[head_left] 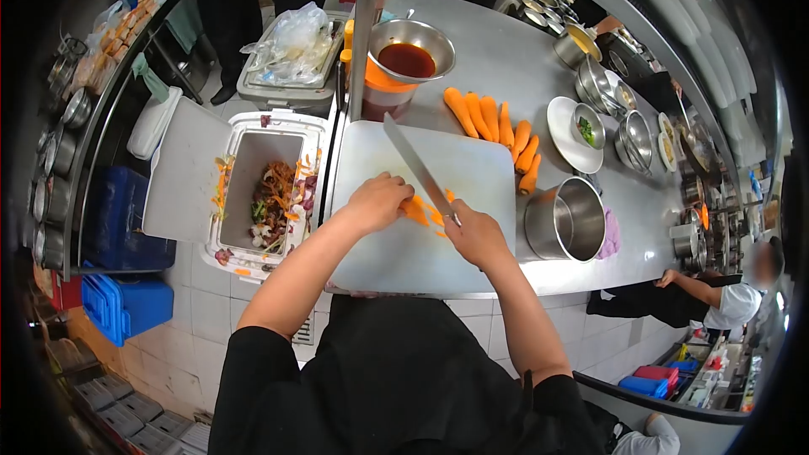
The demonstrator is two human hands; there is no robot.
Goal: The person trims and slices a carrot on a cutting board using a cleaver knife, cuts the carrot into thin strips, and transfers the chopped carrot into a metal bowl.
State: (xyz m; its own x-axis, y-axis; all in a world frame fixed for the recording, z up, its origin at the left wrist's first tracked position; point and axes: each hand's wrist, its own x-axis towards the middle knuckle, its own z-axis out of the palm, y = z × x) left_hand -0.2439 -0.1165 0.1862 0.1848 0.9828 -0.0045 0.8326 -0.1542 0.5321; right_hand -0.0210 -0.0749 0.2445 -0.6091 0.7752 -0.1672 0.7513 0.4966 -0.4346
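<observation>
My right hand (475, 236) is closed round the handle of a long-bladed kitchen knife (415, 160). Its blade slants up and to the left across the white cutting board (371, 265). My left hand (381, 202) has its fingers curled down on a piece of carrot (414, 210) at the left of the blade. A few cut carrot pieces (436, 217) lie between my two hands, partly behind the knife. Beyond the board's right corner several whole peeled carrots (484, 115) rest in a row on the steel table.
An open waste bin (313, 131) with peelings stands left of the board. Behind the board is a steel bowl (438, 40) of dark red liquid. At the right are a steel pot (560, 223), a white plate (558, 131) and several bowls. Other people stand around the kitchen.
</observation>
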